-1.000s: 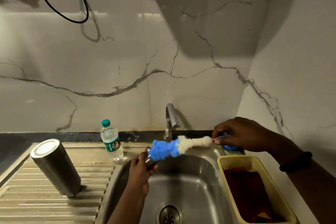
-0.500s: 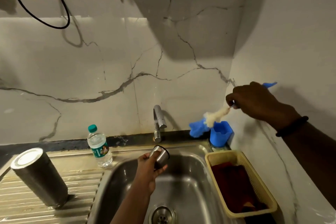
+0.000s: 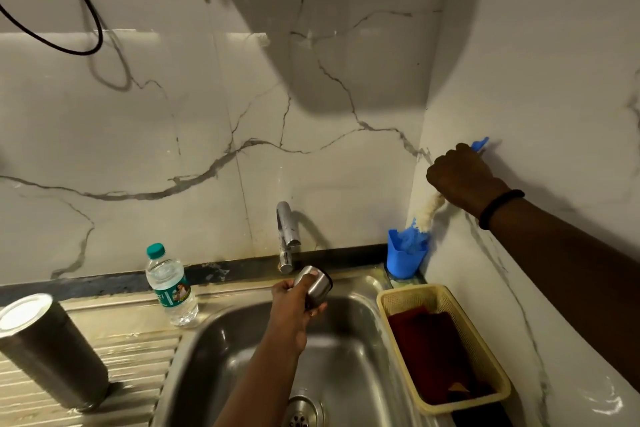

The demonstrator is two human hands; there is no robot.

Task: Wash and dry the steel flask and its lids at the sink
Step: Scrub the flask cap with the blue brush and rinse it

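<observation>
My left hand (image 3: 294,305) grips a small steel lid cup (image 3: 317,286) over the sink basin (image 3: 349,374), just below the tap (image 3: 285,236). My right hand (image 3: 464,177) holds the blue-handled bottle brush (image 3: 429,211) by its handle, near the right wall. The brush's blue head sits down inside a blue holder cup (image 3: 405,258) at the sink's back right corner. The steel flask (image 3: 48,350) stands upside down on the ribbed drainboard at the left.
A small plastic water bottle (image 3: 169,282) with a green cap stands behind the drainboard. A yellow basket (image 3: 485,357) holding a dark red cloth sits right of the basin. Marble walls close in at the back and right; a white appliance hangs overhead.
My right hand pulled the brush out of the lid cup, swung it right and up, then lowered its head into the blue holder. My left hand kept holding the lid cup over the basin.
</observation>
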